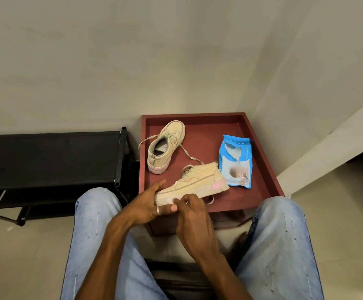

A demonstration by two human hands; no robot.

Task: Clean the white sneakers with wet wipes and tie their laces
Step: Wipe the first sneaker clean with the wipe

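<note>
My left hand [148,202] grips the toe end of a white sneaker [200,182] that lies on its side at the front of the red table [200,135], its pink heel patch pointing right. My right hand [192,210] has its fingers curled against the sole edge by the toe; a wipe between them cannot be made out. The second white sneaker [165,148] stands upright at the table's back left, laces loose and trailing. A blue pack of wet wipes [236,163] lies open at the right of the table.
A black shoe rack [50,159] stands to the left, touching the table. My knees in light jeans [98,224] flank the table's front. Walls close the corner behind and to the right. A dark seat edge [182,276] shows between my legs.
</note>
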